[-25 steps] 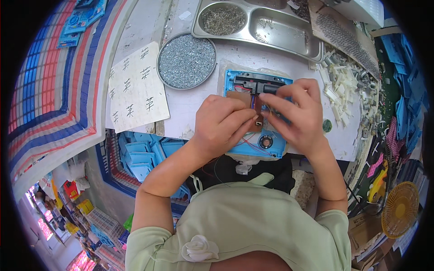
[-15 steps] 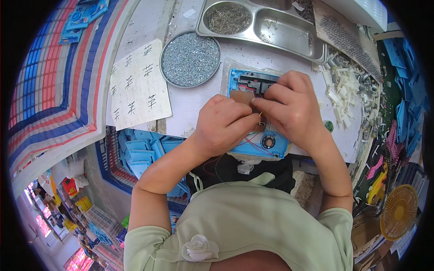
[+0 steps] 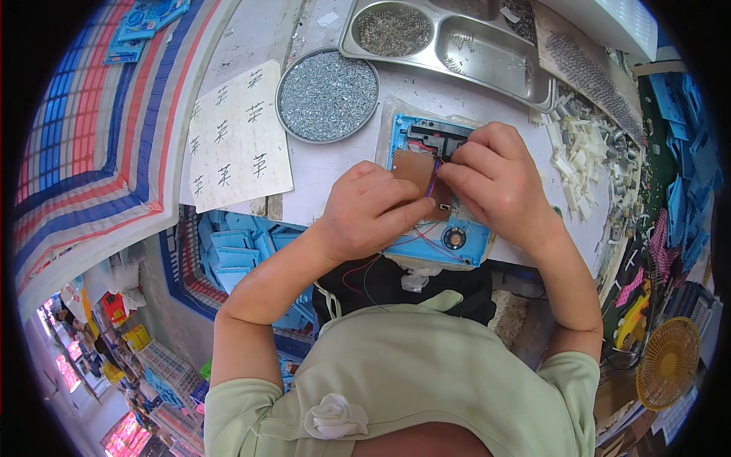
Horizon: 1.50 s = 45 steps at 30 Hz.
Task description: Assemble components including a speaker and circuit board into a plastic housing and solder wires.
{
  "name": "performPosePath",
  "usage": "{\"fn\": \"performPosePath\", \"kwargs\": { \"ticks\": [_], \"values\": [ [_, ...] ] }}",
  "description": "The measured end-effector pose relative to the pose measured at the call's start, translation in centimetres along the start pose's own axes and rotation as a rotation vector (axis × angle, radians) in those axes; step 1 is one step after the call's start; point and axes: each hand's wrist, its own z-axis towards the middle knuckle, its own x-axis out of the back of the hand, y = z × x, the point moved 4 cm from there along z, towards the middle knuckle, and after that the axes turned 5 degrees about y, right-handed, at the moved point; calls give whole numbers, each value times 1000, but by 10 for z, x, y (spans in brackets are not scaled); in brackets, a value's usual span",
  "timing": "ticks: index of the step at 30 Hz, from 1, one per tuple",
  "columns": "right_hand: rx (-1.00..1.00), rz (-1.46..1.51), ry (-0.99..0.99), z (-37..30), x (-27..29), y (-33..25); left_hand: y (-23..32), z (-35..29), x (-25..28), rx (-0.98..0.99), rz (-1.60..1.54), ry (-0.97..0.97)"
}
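Observation:
A blue plastic casing (image 3: 400,129) lies on the table in front of me, with a brown circuit board (image 3: 409,169), a black part and a round speaker (image 3: 454,238) in it. Thin coloured wires (image 3: 434,181) cross the board. My left hand (image 3: 373,209) rests over the board's left side, with fingers curled and thumb and forefinger closed at the wires' lower end. At their upper end, my right hand (image 3: 499,179) pinches with bent fingers. The fingertips partly hide the wires. Red wires (image 3: 430,242) trail near the speaker.
A round tray of small metal screws (image 3: 327,95) stands beyond my left hand, near a handwritten sheet (image 3: 240,141). A steel compartment tray (image 3: 502,65) sits at the back. White plastic pieces (image 3: 571,152) are heaped at right. Blue casings (image 3: 236,251) fill a container below the table's left part.
My right fingertips have shifted up and slightly right, away from the left ones. The wires between the hands and more of the board now show. The whole view has shifted slightly.

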Motion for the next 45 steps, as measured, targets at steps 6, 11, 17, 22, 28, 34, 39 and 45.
{"fn": "performPosePath", "kwargs": {
  "ticks": [6, 11, 17, 22, 28, 34, 39, 45],
  "values": [
    [67, 33, -185, 5, -8, -6, 0, 0, 1, -15, -4, 6],
    [16, 1, -28, 7, -1, -4, -3, 2, 12, 101, 98, 90],
    [-84, 54, 51, 1, 1, -1, -17, 12, 24, 221, 141, 124],
    [-178, 96, 89, 0, -1, 2, -19, 31, 17, 174, 135, 172],
    [-61, 31, -23, -7, 5, -11, -30, 27, 11, 575, -156, 156],
    [-131, 128, 4, -4, 9, -5, -28, 28, 0, 752, -421, 243],
    [-215, 67, 105, -11, 9, -3, -11, 27, 6, 652, -330, 113],
    [-204, 24, 94, -17, 16, -5, 12, 10, 7, 515, -70, -45]
  ]
}}
